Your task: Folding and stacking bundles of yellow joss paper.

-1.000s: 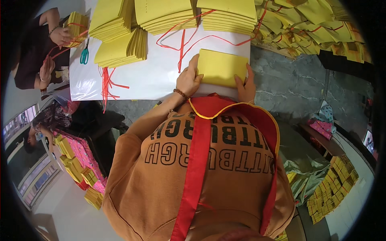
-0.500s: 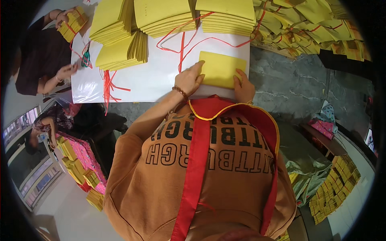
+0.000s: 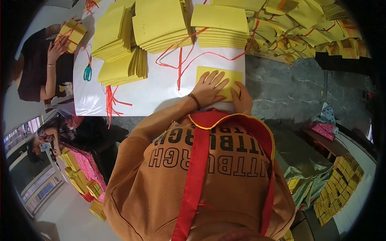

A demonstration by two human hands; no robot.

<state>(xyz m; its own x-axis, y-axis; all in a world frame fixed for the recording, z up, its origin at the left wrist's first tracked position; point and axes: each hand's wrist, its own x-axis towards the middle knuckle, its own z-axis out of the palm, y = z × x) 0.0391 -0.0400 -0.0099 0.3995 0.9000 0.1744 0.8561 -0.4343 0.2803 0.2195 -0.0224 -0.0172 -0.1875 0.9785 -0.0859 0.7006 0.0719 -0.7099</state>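
A folded yellow paper (image 3: pixel 230 73) lies on the white table top near its front right edge. My left hand (image 3: pixel 209 89) rests flat across it with the fingers spread. At its right edge, my right hand (image 3: pixel 242 100) grips the paper between thumb and fingers. Just beyond stands a stack of the same yellow papers (image 3: pixel 219 20), and a red ribbon (image 3: pixel 179 72) trails over the table to the left of my hands.
More yellow stacks (image 3: pixel 161 24) stand along the far side, with many tied bundles (image 3: pixel 297 24) at far right. Green-handled scissors (image 3: pixel 87 73) lie at left, near red ribbons (image 3: pixel 109 100). A co-worker's hand (image 3: pixel 58 50) holds a tied yellow bundle (image 3: pixel 72 34).
My left hand has gone from the paper's left edge to lying flat over it. My right hand stays at the right edge. The co-worker's lower hand has risen to the bundle.
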